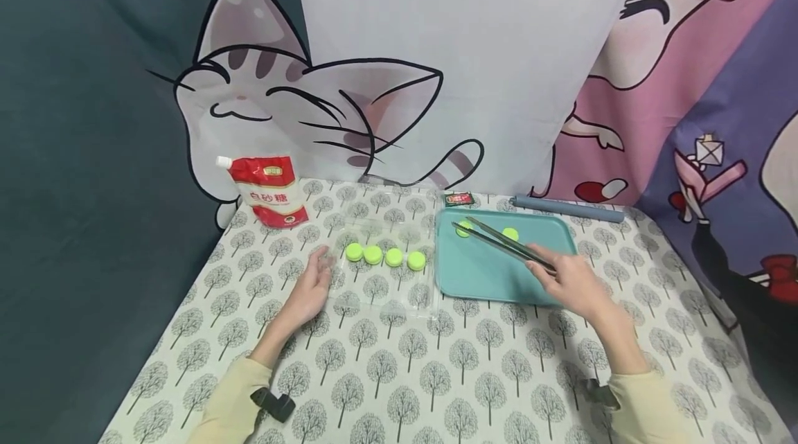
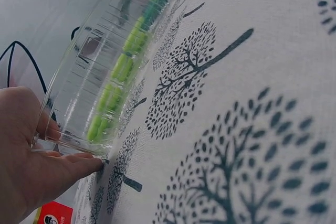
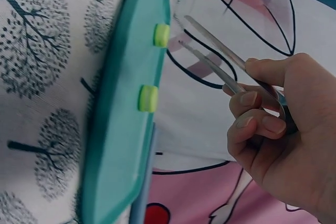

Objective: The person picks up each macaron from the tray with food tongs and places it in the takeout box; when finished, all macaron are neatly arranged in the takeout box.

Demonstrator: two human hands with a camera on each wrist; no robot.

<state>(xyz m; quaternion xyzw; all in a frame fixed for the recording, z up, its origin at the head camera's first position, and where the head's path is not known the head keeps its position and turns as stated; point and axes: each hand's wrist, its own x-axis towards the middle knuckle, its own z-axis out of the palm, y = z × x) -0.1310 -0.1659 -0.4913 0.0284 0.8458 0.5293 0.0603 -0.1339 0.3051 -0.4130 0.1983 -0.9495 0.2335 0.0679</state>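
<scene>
1. right hand (image 1: 576,282): thumb and fingers curled firmly round a pair of long, slim metal tongs (image 1: 512,245), over the right edge of a teal rectangular tray (image 1: 476,279).
2. tongs: arms parted by a narrow gap; tips in the air above the tray's far left corner, nothing between them.
3. tray: two small, light green round pieces (image 1: 510,234) lie near its far edge, one toward the far left corner, the other farther right.
4. left hand (image 1: 312,286): fingers touch the left edge of a clear plastic container (image 1: 383,297); from here i cannot tell whether they pinch it.
5. container: stands just left of the tray; four light green round discs (image 1: 394,258) form a row inside, from near its left edge to near its right.
6. desk (image 1: 386,402), far left corner: red-and-white plastic pouch (image 1: 271,193) with white cap.
</scene>
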